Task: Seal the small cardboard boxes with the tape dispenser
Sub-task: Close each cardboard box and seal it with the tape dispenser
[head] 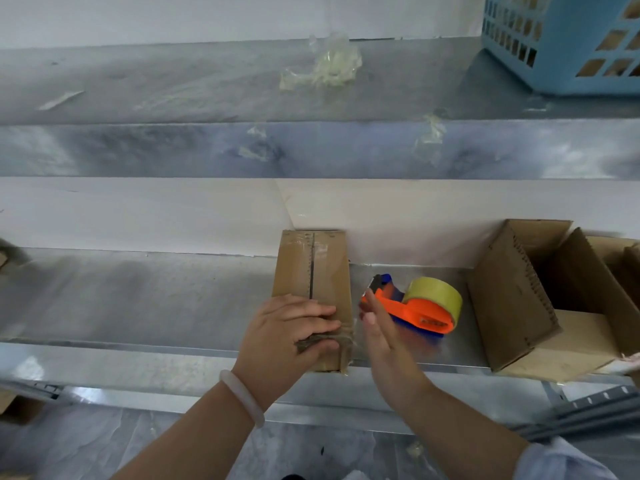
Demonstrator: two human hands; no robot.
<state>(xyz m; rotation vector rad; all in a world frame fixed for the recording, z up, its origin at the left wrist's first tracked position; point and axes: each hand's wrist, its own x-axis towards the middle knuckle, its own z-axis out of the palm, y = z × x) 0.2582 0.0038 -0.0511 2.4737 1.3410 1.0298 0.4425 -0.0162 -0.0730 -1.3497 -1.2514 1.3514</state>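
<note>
A small closed cardboard box point(313, 268) lies on the metal shelf point(138, 299), with clear tape along its top seam. My left hand point(287, 337) rests on the box's near end, fingers spread over the top and the thumb against the front face. My right hand point(381, 336) hovers just right of the box with straight fingers, holding nothing. An orange and blue tape dispenser point(417, 308) with a yellowish roll lies on the shelf right behind my right hand.
An open cardboard box point(519, 299) stands to the right with more boxes behind it. A blue plastic basket point(568, 43) sits on the upper shelf at top right. Crumpled tape scraps point(329, 64) lie on that upper shelf.
</note>
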